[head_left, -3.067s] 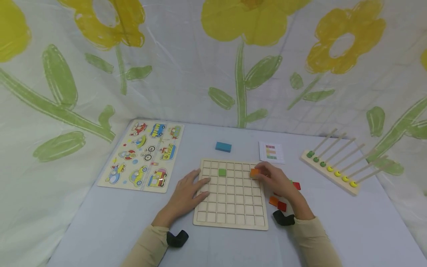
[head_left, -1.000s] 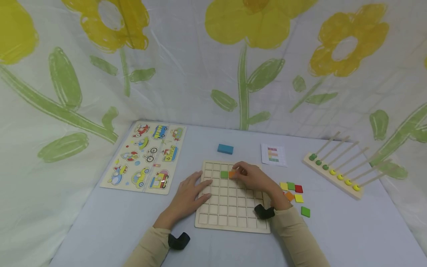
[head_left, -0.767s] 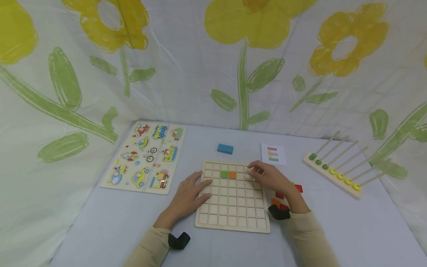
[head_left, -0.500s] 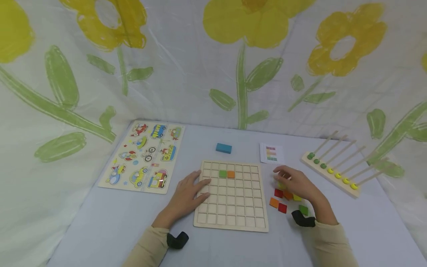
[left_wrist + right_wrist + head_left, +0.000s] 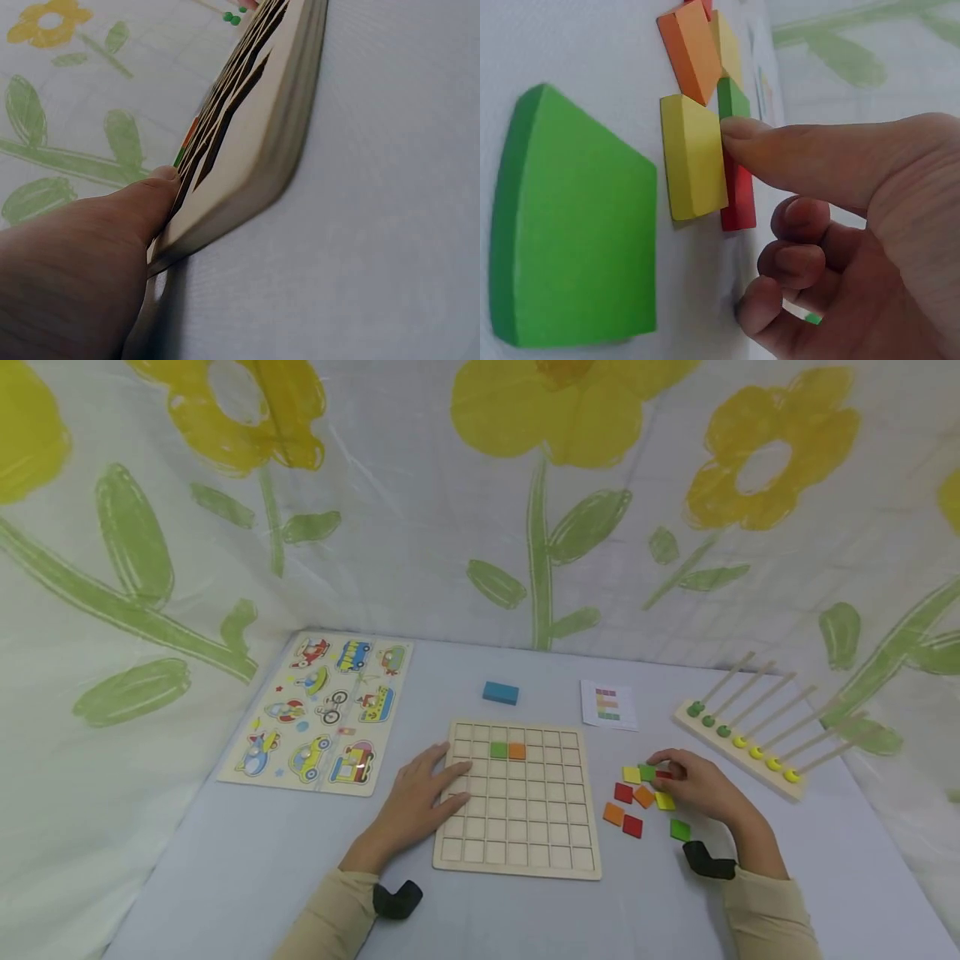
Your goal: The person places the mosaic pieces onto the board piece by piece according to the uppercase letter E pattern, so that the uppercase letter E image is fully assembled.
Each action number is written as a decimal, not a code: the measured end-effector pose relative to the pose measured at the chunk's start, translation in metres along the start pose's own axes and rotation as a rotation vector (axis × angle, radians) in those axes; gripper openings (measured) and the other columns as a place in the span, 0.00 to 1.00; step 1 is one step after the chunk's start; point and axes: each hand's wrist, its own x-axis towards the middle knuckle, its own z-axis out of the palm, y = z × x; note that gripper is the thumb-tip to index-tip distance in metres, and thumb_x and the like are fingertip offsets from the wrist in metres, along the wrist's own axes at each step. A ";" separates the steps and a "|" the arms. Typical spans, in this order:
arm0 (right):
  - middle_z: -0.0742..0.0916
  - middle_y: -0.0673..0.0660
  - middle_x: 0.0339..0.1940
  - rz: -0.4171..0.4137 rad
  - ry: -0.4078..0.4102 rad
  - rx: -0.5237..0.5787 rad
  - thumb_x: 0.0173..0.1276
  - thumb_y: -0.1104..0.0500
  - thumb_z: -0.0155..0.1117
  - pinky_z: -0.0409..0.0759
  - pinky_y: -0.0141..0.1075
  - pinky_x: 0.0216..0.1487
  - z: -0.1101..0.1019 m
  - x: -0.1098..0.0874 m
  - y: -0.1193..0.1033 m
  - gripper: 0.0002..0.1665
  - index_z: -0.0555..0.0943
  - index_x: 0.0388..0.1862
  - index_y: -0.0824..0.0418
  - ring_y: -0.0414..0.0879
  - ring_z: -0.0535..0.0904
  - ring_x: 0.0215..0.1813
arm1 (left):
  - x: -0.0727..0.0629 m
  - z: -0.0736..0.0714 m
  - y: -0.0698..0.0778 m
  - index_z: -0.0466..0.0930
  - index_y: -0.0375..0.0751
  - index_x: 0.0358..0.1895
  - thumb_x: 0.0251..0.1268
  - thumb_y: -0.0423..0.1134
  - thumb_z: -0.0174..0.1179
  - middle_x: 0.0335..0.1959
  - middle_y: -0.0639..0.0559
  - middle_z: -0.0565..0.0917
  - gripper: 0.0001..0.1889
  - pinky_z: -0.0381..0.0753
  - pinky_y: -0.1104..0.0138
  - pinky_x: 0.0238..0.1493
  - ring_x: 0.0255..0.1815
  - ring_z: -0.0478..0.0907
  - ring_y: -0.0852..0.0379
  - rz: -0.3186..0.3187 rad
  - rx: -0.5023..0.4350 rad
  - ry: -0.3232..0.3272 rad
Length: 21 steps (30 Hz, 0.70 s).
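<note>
My left hand (image 5: 420, 797) rests at the left edge of the wooden grid board (image 5: 517, 862), fingers straight and spread over its rim; in the left wrist view the thumb (image 5: 142, 202) lies along the board's edge. A green tile (image 5: 498, 749) and an orange tile (image 5: 517, 751) sit side by side in the board's second row. My right hand (image 5: 697, 785) is over the loose tiles, thumb and forefinger apart around a green tile (image 5: 647, 772) beside a red tile (image 5: 739, 195). Its thumb tip overlaps their edges in the right wrist view; the other fingers are curled.
Several loose tiles lie right of the board, including a yellow tile (image 5: 632, 774) and a green tile (image 5: 680, 830). Beyond are a pattern card (image 5: 630, 710), a blue block (image 5: 500, 692) and a bead-and-peg stand (image 5: 780, 785). A vehicle puzzle (image 5: 307, 714) lies left.
My right hand carried the orange tile leftward, left it beside the green tile on the board, then withdrew right to the loose tiles. The left hand stayed at the board's edge.
</note>
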 end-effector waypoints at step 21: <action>0.78 0.59 0.46 -0.001 0.055 -0.003 0.66 0.54 0.65 0.77 0.37 0.39 0.005 0.007 -0.011 0.20 0.74 0.54 0.60 0.49 0.74 0.41 | 0.000 -0.001 0.001 0.70 0.60 0.67 0.67 0.59 0.53 0.75 0.46 0.59 0.26 0.55 0.46 0.70 0.76 0.52 0.46 -0.016 -0.008 -0.011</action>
